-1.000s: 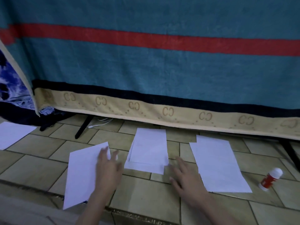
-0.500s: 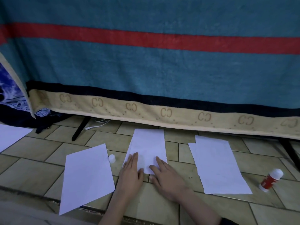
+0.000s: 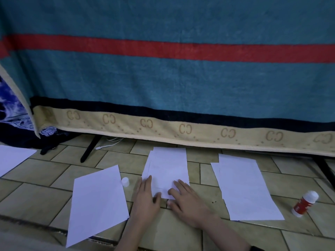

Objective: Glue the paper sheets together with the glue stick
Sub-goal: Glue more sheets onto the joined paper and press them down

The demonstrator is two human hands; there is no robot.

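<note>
A small stack of white paper sheets (image 3: 167,165) lies on the tiled floor in the middle. My left hand (image 3: 146,198) and my right hand (image 3: 186,198) lie flat on its near edge, fingers spread, pressing down. A single white sheet (image 3: 97,201) lies tilted to the left. Another pile of sheets (image 3: 244,187) lies to the right. The red-and-white glue stick (image 3: 304,203) lies on its side at the far right, away from both hands. A small white cap (image 3: 125,182) stands between the left sheet and the middle stack.
A teal towel (image 3: 163,84) with a red stripe and beige border hangs across the back, covering a black-legged frame (image 3: 89,150). Another white sheet (image 3: 10,158) lies at the far left. A white cable (image 3: 108,144) trails under the towel.
Both hands moved from the floor and the left sheet onto the near edge of the middle stack. The white cap, hidden under my left hand a second ago, now shows.
</note>
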